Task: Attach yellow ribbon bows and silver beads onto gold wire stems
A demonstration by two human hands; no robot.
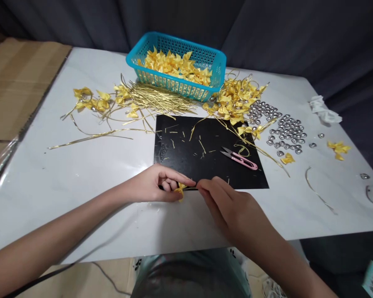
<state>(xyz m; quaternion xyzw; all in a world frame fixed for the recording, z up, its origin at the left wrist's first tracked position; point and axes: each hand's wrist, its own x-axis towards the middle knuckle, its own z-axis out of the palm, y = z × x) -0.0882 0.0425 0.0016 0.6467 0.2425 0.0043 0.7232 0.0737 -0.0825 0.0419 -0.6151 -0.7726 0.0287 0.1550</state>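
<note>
Two hands meet at the black mat's (186, 163) seven o'clock edge: the left hand (153, 184), thumb and forefinger nearly together, pinches a yellow bow (180, 191), long axis running roughly twelve to six! From it a thin gold strand (191, 188) points towards three o'clock, into the right hand (233, 205), fingertips closed over its hidden end. Pink snips (247, 162) lie at the mat's three o'clock, blades aimed at ten; the blue basket (218, 78) stands beyond, at eleven.

Table (90, 174) bright, glare left of black mat (186, 161). Curtain (186, 16) dim. Soft shadow below left hand (151, 182). Wide-angle stretch at edges.
</note>
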